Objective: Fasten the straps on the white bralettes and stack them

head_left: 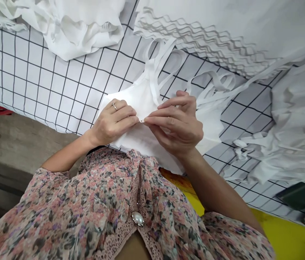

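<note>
white strappy garment (pixel 138 103), left hand (pixel 113 124), right hand (pixel 175 126), grips pinching its edge

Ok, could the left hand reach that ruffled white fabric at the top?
Probably yes. The left hand is holding the white garment, so it would likely have to let go first, but only the grid-lined sheet lies between it and the ruffled fabric.

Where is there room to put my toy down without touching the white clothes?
The biggest bare patch is on the grid mat, left of the left hand and below the white cloth heap. A smaller patch lies between the white top and the other cloth heap. It's crowded around the right hand.
</note>
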`<state>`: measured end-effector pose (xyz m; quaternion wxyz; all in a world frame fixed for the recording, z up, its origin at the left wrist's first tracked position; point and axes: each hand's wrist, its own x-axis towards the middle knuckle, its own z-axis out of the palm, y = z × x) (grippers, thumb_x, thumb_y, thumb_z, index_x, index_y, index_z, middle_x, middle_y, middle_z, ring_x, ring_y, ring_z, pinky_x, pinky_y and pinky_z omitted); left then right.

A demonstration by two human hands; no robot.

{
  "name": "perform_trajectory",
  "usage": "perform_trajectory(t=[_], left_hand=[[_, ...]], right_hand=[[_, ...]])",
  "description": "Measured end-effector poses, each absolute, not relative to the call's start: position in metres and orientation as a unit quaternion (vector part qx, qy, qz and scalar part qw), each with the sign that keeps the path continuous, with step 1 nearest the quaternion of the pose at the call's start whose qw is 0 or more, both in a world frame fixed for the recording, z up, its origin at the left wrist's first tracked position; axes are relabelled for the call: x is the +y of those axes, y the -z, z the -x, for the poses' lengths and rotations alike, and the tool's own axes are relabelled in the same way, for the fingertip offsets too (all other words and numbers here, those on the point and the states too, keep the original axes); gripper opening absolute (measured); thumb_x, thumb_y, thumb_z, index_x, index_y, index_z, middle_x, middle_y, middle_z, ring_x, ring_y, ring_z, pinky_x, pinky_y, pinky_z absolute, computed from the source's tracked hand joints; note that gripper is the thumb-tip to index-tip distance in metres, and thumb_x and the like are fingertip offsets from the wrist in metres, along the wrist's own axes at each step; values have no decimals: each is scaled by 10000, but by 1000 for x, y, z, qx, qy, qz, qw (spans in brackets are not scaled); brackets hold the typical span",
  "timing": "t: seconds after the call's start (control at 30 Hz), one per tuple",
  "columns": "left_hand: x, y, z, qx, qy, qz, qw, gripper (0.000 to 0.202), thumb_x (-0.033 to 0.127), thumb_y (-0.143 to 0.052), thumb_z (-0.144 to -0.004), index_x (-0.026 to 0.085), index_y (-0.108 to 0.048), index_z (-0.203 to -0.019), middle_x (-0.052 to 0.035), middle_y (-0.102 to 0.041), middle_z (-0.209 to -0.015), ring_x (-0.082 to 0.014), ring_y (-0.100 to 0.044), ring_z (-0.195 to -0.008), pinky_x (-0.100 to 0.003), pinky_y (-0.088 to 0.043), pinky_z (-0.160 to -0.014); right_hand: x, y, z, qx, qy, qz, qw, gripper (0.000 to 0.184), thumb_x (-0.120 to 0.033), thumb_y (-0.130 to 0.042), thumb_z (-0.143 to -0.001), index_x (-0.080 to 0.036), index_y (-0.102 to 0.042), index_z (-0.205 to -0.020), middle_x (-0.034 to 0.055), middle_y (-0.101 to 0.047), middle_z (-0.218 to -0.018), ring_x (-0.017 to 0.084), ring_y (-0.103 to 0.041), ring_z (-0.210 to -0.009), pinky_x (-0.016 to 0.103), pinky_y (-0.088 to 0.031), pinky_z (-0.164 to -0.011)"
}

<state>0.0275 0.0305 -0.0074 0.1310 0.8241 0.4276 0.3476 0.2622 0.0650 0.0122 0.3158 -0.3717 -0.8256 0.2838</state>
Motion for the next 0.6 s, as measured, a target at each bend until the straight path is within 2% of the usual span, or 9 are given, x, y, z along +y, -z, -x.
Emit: perform_trajectory(t=[0.23,0.33,0.43,0.6], left_hand=[[32,5,-27,412,-367,-826,111,99,190,-657,-1052,268,-671,-992,-16,-715,-912,-178,-618,-893,-378,-474,-760],[34,2,-28,396,-394,-826,72,93,179,-681,-1040,262,-668,-1001,-13,-727,-907,-172,-621,-866,-364,-473,-726],[34,1,-28,392,-402,-825,63,88,187,-685,-1040,265,-671,-1001,-14,-737,-922,-174,-629,-854,-368,-481,-717],[32,5,-27,397,-399,-822,84,75,208,-683,-1047,268,-684,-1002,-19,-742,-942,-177,-641,-874,-377,-505,-736]], right_hand=[[66,-13,-260,-829,-274,351,339,91,-337,-679,-1015,-392,-751,-1001,-30,-777,-899,244,-686,-994,573,-452,-1174],[66,-11,-260,-824,-288,342,349,84,-348,-690,-1013,-404,-753,-1019,-27,-766,-929,243,-671,-1006,571,-442,-1182],[66,-9,-258,-832,-246,356,347,84,-368,-682,-1014,-386,-753,-974,-11,-751,-868,240,-659,-948,571,-482,-1123],[67,-9,-252,-826,-211,314,417,97,-280,-686,-1015,-369,-723,-1029,-39,-750,-868,205,-665,-924,506,-501,-1094]])
